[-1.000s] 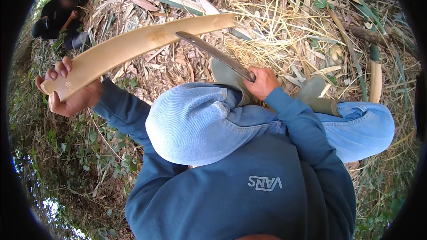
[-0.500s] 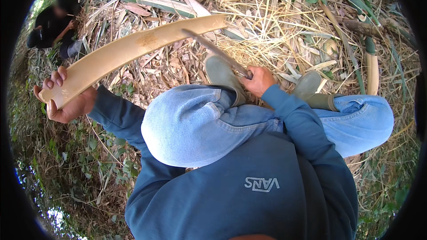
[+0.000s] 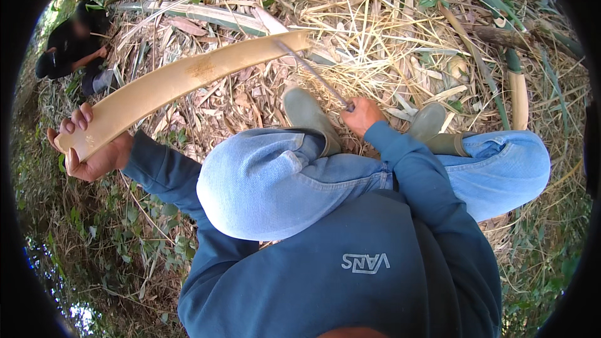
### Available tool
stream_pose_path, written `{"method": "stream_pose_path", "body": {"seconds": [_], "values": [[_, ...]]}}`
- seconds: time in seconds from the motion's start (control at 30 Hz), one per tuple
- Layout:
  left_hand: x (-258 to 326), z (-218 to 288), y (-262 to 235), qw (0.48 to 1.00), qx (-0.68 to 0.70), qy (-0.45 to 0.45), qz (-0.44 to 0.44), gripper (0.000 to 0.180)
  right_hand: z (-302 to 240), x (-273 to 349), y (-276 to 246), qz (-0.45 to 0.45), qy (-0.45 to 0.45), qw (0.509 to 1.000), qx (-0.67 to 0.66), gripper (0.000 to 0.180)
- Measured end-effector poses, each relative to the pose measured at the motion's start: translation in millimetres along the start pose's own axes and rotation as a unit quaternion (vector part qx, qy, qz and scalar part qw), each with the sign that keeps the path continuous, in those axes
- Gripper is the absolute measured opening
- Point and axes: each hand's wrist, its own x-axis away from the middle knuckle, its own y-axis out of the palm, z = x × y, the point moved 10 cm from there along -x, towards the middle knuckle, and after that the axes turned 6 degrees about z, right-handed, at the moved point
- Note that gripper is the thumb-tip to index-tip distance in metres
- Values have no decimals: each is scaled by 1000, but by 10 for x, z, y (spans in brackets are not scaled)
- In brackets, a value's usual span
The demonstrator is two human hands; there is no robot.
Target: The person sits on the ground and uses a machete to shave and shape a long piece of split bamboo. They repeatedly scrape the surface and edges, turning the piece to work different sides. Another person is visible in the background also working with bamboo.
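Observation:
A long, pale, slightly curved bamboo strip (image 3: 156, 87) stretches from the left toward the upper middle, with a brown rough patch midway. My left hand (image 3: 100, 150) is closed round its near end, fingers over one edge and thumb below. My right hand (image 3: 364, 117), down by my boots, is wrapped round the handle of a long knife (image 3: 316, 74). The blade points up and left, and its tip end meets the strip near the strip's far end. Whether it cuts into the surface or only crosses it, I cannot tell.
Thin shavings (image 3: 369, 25) and dry leaves litter the ground ahead. My boots (image 3: 307, 112) stand among them. Split green bamboo (image 3: 213, 15) lies at the back, and a cut bamboo piece (image 3: 518, 97) at the right. Another person (image 3: 78, 50) crouches at the upper left.
The knife's tip end has moved a little to the right along the strip, toward its far end, and the blade has turned edge-on. My left hand keeps its hold on the strip.

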Motion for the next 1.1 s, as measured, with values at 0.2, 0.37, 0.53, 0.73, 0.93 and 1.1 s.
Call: {"method": "stream_pose_path", "body": {"seconds": [0.2, 0.37, 0.53, 0.73, 0.93, 1.1], "values": [[-10, -39, 85, 1000, 4, -4, -16, 49, 325, -145, 87, 37, 25, 999, -10, 30], [21, -43, 98, 1000, 18, -6, -15, 49, 175, -77, 53, -10, 19, 1000, 10, 35], [-19, -59, 106, 999, 20, -15, -28, 48, 258, -100, 27, -32, 68, 997, 14, 37], [-5, -65, 41, 1000, 3, -12, -10, 46, 444, -212, 96, -37, 99, 993, 42, 40], [58, -65, 80, 999, -26, 11, 25, 47, 464, -229, 146, 12, 81, 996, 18, 38], [58, -40, 105, 999, -44, 13, 16, 47, 423, -220, 138, 21, 82, 996, 31, 36]]}}
